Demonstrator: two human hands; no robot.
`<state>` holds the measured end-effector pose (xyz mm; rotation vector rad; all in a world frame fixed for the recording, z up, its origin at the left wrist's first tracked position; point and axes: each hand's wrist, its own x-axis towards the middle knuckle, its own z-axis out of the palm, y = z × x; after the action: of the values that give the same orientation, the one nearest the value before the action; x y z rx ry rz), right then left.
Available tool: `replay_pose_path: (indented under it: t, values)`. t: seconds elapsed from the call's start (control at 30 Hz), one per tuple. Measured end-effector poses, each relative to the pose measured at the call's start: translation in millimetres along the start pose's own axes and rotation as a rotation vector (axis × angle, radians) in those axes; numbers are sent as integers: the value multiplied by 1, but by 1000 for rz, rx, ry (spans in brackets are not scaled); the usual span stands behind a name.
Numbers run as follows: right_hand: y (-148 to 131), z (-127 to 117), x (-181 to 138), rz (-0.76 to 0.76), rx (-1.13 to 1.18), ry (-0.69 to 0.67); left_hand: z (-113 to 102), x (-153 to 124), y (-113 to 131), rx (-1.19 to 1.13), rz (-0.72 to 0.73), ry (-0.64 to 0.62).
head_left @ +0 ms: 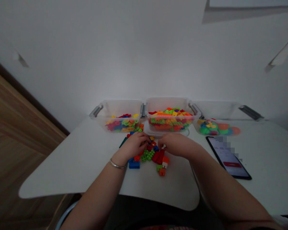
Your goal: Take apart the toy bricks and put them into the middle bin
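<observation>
A heap of colourful toy building bricks lies on the white table between my hands, with green bricks, red bricks and a blue brick among them. My left hand, a silver bangle on its wrist, reaches over the heap's left side with fingers bent together; whatever is between them is too small to make out. On the other side, my right hand curls down at the heap's upper right edge, fingers drawn in. What its fingertips hold, if anything, is hidden. Near my right wrist sit an orange brick and a white brick.
Along the wall stand three clear plastic boxes: a left box and a middle box with many coloured pieces, and a right box with fewer. A tablet lies right of my right forearm. The table's front edge is near my body.
</observation>
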<state>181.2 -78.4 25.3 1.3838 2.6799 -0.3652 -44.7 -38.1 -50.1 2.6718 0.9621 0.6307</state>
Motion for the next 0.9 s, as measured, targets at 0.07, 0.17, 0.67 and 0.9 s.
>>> replay_pose_path:
  t: [0.07, 0.17, 0.67, 0.9]
  values:
    - [-3, 10, 6, 40, -49, -25, 1, 1, -1, 4, 0, 0]
    - [-3, 16, 8, 62, -64, -23, 1, 1, -1, 8, 6, -4]
    - [11, -8, 3, 109, 54, 99, -9, 0, 12, -153, 71, -30]
    - [10, 2, 12, 111, 303, 226, -12, -2, 18, -113, -27, 127]
